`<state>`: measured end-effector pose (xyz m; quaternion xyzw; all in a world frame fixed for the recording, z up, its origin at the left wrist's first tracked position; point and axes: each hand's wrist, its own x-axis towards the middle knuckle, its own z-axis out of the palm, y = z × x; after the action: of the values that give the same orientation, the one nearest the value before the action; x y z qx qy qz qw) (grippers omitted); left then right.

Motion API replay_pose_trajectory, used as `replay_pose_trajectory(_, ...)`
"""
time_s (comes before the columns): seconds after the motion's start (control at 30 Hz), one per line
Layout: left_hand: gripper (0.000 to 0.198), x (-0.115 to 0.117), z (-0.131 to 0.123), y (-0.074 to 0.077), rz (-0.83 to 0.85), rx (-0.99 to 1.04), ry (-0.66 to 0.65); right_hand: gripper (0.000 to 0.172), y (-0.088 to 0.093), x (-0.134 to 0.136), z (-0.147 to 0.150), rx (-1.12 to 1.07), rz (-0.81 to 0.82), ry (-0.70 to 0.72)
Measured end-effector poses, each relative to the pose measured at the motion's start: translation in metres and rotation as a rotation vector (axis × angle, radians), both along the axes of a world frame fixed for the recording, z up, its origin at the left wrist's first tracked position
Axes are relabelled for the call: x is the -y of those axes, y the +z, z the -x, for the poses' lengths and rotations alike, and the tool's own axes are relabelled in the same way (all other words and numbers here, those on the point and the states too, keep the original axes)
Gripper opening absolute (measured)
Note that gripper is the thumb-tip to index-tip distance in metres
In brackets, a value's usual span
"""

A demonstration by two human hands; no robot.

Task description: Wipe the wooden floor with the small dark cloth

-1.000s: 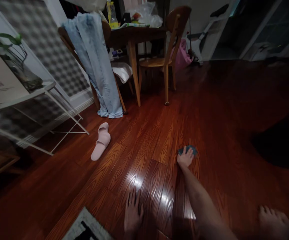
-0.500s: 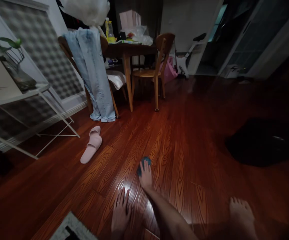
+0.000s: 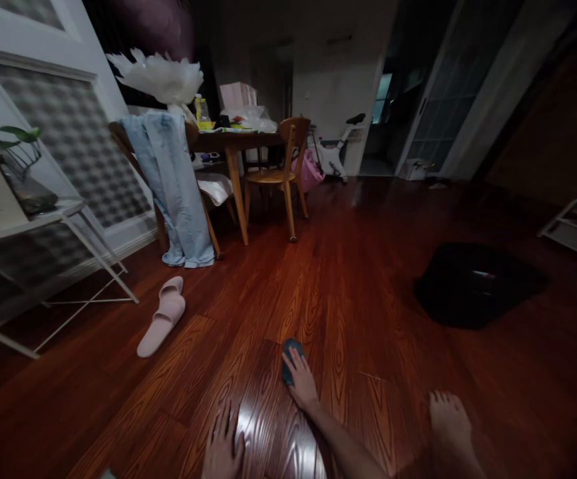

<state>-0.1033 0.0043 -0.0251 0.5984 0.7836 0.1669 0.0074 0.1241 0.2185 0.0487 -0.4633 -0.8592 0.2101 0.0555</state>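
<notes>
My right hand [image 3: 302,380] lies over a small dark blue-grey cloth [image 3: 293,352], pressing it against the glossy reddish-brown wooden floor [image 3: 248,332]. Its fingers are spread across the cloth, and part of the cloth is hidden beneath them. To the lower left, my left hand [image 3: 223,444] rests palm down on the floor with its fingers stretched out, holding nothing. Bright reflections show on the boards between the two hands.
A pink slipper [image 3: 162,318] lies at left, by a white-legged side table [image 3: 86,266]. Light blue jeans [image 3: 176,193] hang over a chair near the wooden table [image 3: 235,143]. A black bulky object [image 3: 472,286] stands at right; a bare foot [image 3: 452,419] is lower right.
The view has tilted up and turned right. My right hand and the cloth have slid a little to the right across the floor. My left hand stays flat.
</notes>
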Motion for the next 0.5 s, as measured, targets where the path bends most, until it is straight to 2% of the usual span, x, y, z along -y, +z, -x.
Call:
replay_pose_trajectory(0.13, 0.059, -0.002, 0.001, 0.007, 0.018, 0.018, 0.012, 0.087, -0.003, -0.016, -0.061, 0.039, -0.086, -0.250)
replay_pose_trajectory(0.23, 0.059, -0.005, 0.006, 0.005, 0.038, 0.009, -0.001, 0.089, -0.014, -0.004, -0.078, 0.012, -0.088, -0.378)
replay_pose_trajectory(0.3, 0.058, -0.007, 0.007, 0.004, 0.045, -0.004, -0.004, 0.088, -0.022, 0.013, -0.071, -0.007, -0.065, -0.406)
replay_pose_trajectory(0.37, 0.055, -0.011, 0.007, 0.005, 0.036, -0.035, 0.006, 0.089, -0.029, 0.034, -0.054, -0.005, -0.018, -0.373)
replay_pose_trajectory(0.5, 0.044, -0.015, 0.002, 0.019, -0.017, -0.139, 0.046, 0.094, -0.041, 0.070, -0.012, -0.070, 0.063, -0.149)
